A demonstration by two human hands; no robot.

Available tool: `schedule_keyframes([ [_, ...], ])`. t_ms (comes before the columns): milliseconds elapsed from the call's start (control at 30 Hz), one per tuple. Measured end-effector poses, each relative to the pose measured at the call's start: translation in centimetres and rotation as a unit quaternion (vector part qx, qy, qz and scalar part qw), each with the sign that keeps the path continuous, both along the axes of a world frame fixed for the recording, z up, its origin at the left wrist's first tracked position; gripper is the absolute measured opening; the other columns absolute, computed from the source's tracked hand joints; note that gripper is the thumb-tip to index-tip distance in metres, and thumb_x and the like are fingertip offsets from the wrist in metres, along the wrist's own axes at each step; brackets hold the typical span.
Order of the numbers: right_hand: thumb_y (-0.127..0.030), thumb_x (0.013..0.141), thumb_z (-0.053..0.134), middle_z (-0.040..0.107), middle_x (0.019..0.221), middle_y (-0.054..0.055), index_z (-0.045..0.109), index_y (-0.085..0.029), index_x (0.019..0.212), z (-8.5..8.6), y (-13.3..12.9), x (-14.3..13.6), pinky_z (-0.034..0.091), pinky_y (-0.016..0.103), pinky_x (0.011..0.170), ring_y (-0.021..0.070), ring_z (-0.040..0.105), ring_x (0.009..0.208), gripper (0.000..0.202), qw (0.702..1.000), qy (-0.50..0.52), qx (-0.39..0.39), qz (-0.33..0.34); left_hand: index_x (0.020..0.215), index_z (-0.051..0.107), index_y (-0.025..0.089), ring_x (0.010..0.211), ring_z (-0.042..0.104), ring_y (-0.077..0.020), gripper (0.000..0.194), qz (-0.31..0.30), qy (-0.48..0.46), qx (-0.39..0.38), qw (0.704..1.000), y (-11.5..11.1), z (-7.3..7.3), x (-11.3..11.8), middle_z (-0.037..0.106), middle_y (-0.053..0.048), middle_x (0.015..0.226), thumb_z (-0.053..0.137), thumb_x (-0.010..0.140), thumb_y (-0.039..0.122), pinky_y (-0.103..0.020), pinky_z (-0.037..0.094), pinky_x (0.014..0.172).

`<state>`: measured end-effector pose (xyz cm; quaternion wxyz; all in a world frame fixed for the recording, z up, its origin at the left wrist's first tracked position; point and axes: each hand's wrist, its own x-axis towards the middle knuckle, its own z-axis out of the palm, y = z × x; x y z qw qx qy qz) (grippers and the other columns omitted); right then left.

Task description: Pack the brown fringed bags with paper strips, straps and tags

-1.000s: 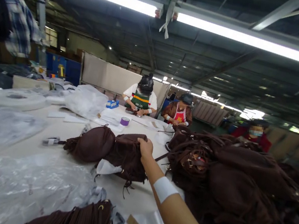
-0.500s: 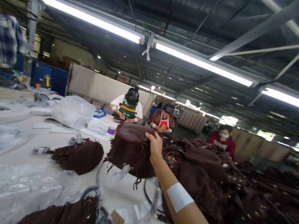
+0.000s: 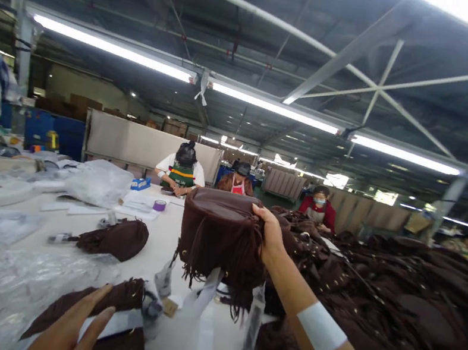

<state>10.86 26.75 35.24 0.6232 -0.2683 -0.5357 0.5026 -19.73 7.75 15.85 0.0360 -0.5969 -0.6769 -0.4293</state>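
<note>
My right hand (image 3: pixel 269 234) is closed on the upper edge of a dark brown fringed bag (image 3: pixel 221 233), held bottom up above the table. Its fringe hangs down, and clear-wrapped straps and a whitish strip dangle beneath. My left hand (image 3: pixel 68 330) is low in the view, fingers stretched out and thumb apart, over a second brown fringed bag (image 3: pixel 129 295). A pale strip (image 3: pixel 121 324) lies across that bag, beside the thumb; whether the hand touches it I cannot tell. A small tan tag (image 3: pixel 169 307) lies to the right of this bag.
Brown bags are heaped in a large pile (image 3: pixel 408 314) on the right. Another brown bag (image 3: pixel 127 240) lies left of centre. Clear plastic bags (image 3: pixel 15 287) cover the near left, with purple tape (image 3: pixel 159 205) and a blue dispenser (image 3: pixel 140 183) further back. Several people work beyond the table.
My left hand has come into view at the lower left, over the nearer bag. The bag in my right hand has been tilted and its hanging straps now show more. The camera view has shifted right.
</note>
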Motion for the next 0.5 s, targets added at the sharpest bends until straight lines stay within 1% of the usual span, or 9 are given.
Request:
schedule_keyframes([
  [100,-0.033,0.077,0.064,0.073,0.083,0.002,0.063,-0.019,0.097,1.4,-2.6,2.1,0.058,0.036,0.073,0.0225,0.071,0.076,0.024,1.000,0.028,0.006,0.007,0.129,0.058,0.017,0.122,0.060,-0.0287,0.055,-0.038,-0.080,-0.021,0.996,1.1,3.0,2.7,0.066,-0.010,0.130,0.042,0.092,0.054,-0.048,0.047,0.106],
  [167,-0.030,0.077,0.065,0.074,0.085,0.003,0.064,-0.019,0.098,2.2,-4.7,3.3,0.059,0.036,0.073,0.0225,0.071,0.076,0.024,0.999,0.047,0.005,0.027,0.132,0.056,0.017,0.124,0.059,-0.0290,0.058,-0.079,-0.144,-0.025,0.986,1.7,4.8,4.7,0.064,-0.012,0.132,0.044,0.091,0.056,-0.049,0.045,0.107],
  [233,-0.028,0.078,0.065,0.075,0.087,0.004,0.065,-0.018,0.101,2.9,-7.2,4.3,0.059,0.035,0.073,0.0226,0.072,0.075,0.025,0.996,0.069,-0.012,0.054,0.136,0.052,0.016,0.125,0.057,-0.0297,0.064,-0.135,-0.227,-0.016,0.964,2.1,6.2,6.6,0.060,-0.014,0.136,0.050,0.088,0.058,-0.049,0.044,0.108],
  [267,-0.027,0.079,0.065,0.075,0.087,0.004,0.066,-0.017,0.102,3.1,-8.6,4.8,0.060,0.035,0.073,0.0226,0.072,0.075,0.026,0.994,0.080,-0.030,0.067,0.138,0.050,0.016,0.126,0.057,-0.0302,0.069,-0.167,-0.272,-0.008,0.948,2.1,6.8,7.6,0.059,-0.015,0.138,0.054,0.085,0.060,-0.048,0.044,0.107],
  [333,-0.025,0.080,0.064,0.075,0.085,0.005,0.066,-0.016,0.106,3.2,-11.3,5.9,0.060,0.036,0.073,0.0230,0.072,0.074,0.028,0.988,0.098,-0.082,0.086,0.138,0.050,0.017,0.124,0.057,-0.0308,0.075,-0.241,-0.349,0.002,0.906,1.6,7.7,9.7,0.058,-0.015,0.138,0.063,0.079,0.061,-0.045,0.045,0.106],
  [400,-0.026,0.082,0.064,0.076,0.084,0.006,0.067,-0.015,0.109,2.6,-13.8,7.0,0.060,0.036,0.074,0.0236,0.073,0.075,0.029,0.978,0.114,-0.142,0.098,0.133,0.055,0.018,0.120,0.060,-0.0306,0.070,-0.309,-0.400,-0.005,0.863,0.5,8.2,11.9,0.063,-0.013,0.133,0.068,0.077,0.058,-0.041,0.047,0.104],
  [433,-0.028,0.082,0.064,0.076,0.084,0.006,0.067,-0.015,0.109,2.0,-14.8,7.7,0.060,0.037,0.075,0.0239,0.073,0.076,0.030,0.973,0.120,-0.170,0.101,0.131,0.058,0.019,0.116,0.062,-0.0301,0.066,-0.334,-0.423,-0.016,0.843,-0.3,8.2,12.9,0.067,-0.011,0.128,0.069,0.077,0.056,-0.039,0.048,0.102],
  [467,-0.030,0.083,0.064,0.076,0.084,0.006,0.067,-0.015,0.110,1.2,-15.6,8.3,0.060,0.037,0.075,0.0243,0.073,0.076,0.031,0.968,0.124,-0.195,0.103,0.127,0.061,0.019,0.112,0.064,-0.0296,0.062,-0.346,-0.447,-0.029,0.824,-1.1,8.0,13.9,0.070,-0.010,0.121,0.070,0.077,0.054,-0.038,0.050,0.099],
  [500,-0.032,0.083,0.064,0.076,0.084,0.007,0.067,-0.014,0.110,0.1,-16.3,8.9,0.060,0.038,0.076,0.0246,0.073,0.077,0.033,0.962,0.125,-0.218,0.105,0.124,0.063,0.020,0.108,0.066,-0.0293,0.060,-0.342,-0.474,-0.044,0.810,-2.0,7.5,14.7,0.073,-0.009,0.115,0.072,0.076,0.054,-0.037,0.052,0.095],
])
